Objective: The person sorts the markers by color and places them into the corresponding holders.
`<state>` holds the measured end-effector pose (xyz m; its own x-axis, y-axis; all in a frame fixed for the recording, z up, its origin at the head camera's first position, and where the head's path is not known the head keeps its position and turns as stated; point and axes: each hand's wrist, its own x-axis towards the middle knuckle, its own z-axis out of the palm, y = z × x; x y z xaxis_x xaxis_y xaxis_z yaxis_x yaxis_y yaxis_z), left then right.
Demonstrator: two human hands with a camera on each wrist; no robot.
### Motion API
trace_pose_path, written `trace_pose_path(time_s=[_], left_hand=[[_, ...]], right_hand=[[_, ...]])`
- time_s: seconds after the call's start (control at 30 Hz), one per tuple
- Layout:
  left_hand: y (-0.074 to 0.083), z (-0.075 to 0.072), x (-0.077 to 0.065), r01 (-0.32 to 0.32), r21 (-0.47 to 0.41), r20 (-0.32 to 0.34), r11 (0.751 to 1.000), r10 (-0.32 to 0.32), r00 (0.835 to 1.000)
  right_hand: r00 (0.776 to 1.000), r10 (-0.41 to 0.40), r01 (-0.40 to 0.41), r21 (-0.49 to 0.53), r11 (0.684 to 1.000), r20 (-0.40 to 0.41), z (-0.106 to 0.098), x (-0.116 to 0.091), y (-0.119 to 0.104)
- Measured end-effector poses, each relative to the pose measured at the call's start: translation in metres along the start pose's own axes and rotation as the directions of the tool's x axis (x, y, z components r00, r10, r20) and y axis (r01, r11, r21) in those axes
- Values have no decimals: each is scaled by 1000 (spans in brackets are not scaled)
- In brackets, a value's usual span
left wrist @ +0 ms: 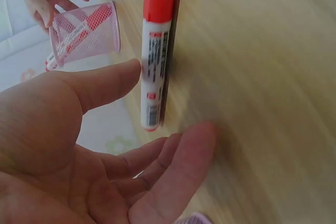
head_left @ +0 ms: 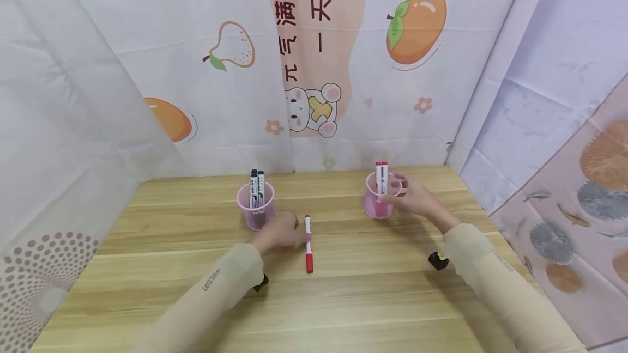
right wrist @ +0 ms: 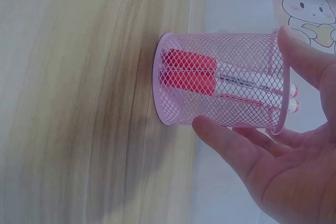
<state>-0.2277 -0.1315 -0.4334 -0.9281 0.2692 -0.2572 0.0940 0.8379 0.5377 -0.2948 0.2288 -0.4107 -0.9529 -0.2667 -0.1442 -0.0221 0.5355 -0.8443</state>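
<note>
A red-capped whiteboard marker [head_left: 308, 244] lies on the wooden table between two pink mesh pen cups. My left hand [head_left: 281, 231] is beside it; in the left wrist view the thumb [left wrist: 113, 85] is close to the white barrel, and the other fingers are spread apart below its end. At the right, my right hand [head_left: 414, 198] holds a pen cup [right wrist: 236, 114], thumb at the rim and fingers along the side. Red markers [head_left: 381, 178] stand in that cup, caps down. The left pen cup [head_left: 245, 212] holds several black markers [head_left: 257, 189] and stands just behind my left hand.
The wooden table [head_left: 353, 309] ends at a printed curtain [head_left: 324, 151] behind the cups. More fabric hangs at the left and right sides. Small black devices [head_left: 438, 260] are fixed at both wrists.
</note>
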Motion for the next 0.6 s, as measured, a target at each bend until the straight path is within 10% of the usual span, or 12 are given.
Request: trace_pose_path(time_s=[0.6], left_hand=[[5,8,6,17,-112,1,994,-17,1000]], right_hand=[[1000,-13,13,15,1000,-5,-1,-1,-1]])
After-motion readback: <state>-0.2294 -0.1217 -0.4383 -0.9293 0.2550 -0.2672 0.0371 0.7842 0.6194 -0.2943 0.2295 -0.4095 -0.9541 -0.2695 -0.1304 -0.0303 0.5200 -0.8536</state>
